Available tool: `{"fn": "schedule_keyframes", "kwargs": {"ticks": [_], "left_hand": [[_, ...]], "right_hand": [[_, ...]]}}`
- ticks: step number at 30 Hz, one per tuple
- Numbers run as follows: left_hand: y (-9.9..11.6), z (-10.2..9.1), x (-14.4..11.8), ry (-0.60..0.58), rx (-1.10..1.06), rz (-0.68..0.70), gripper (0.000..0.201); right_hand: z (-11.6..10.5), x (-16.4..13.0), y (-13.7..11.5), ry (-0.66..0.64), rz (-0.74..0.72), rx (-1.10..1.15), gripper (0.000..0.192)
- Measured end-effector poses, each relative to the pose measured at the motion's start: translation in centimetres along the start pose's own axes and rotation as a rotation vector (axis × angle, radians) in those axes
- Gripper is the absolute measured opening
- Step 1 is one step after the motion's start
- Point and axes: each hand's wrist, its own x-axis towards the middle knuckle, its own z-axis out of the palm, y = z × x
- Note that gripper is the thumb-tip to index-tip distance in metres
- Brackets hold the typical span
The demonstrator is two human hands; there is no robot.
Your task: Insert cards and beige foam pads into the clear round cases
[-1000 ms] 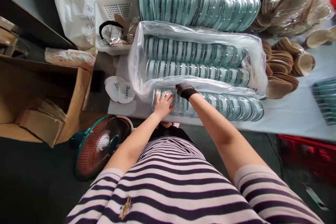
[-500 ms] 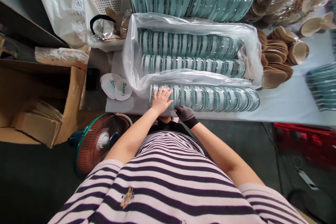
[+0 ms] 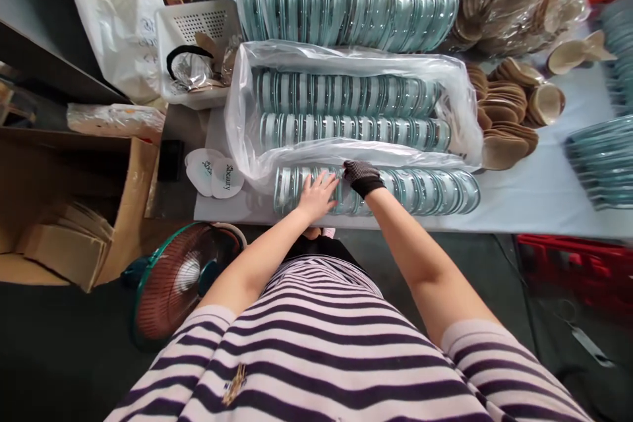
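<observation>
A row of clear plastic cases with blue-green edges (image 3: 425,191) stands packed along the table's front edge. My bare left hand (image 3: 318,198) lies on the left part of this row with its fingers spread. In a dark knit glove, my right hand (image 3: 362,178) is at the back of the same row, beside the front side of a clear plastic bag (image 3: 287,158). Its fingers are curled together, and what they hold, if anything, is hidden. Inside the bag stand two more rows of cases (image 3: 346,95).
More rows of cases (image 3: 346,13) stand behind the bag. Brown oval pads (image 3: 504,145) lie to its right. At left are a white basket (image 3: 198,20), white printed cards (image 3: 227,178), a cardboard box (image 3: 138,178) and a fan (image 3: 173,290) below the table's edge.
My right hand has moved from the row's front side to its back, near the bag. My left hand has slid a little to the right along the cases. The view has shifted slightly.
</observation>
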Motion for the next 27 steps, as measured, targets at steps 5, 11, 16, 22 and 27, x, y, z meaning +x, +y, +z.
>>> {"fn": "schedule_keyframes", "kwargs": {"ticks": [5,11,16,22,27], "left_hand": [[0.0,1.0,0.4,-0.006,0.013,-0.003,0.062],[-0.4,1.2,0.3,0.003,-0.010,-0.002,0.063],[-0.2,1.0,0.3,-0.018,-0.018,-0.017,0.064],[0.0,0.8,0.3,-0.016,-0.010,-0.020,0.063],[0.1,0.6,0.2,-0.036,0.002,-0.043,0.063]], "right_hand": [[-1.9,4.0,-1.4,-0.289,-0.174,-0.119,0.036],[-0.7,3.2,-0.3,-0.191,-0.296,-0.118,0.029],[-0.2,0.0,0.7,-0.081,-0.286,-0.041,0.025],[6.1,-7.7,1.4,-0.032,-0.243,0.049,0.029],[12.8,-10.9,1.2,-0.131,-0.190,0.118,0.033]]}}
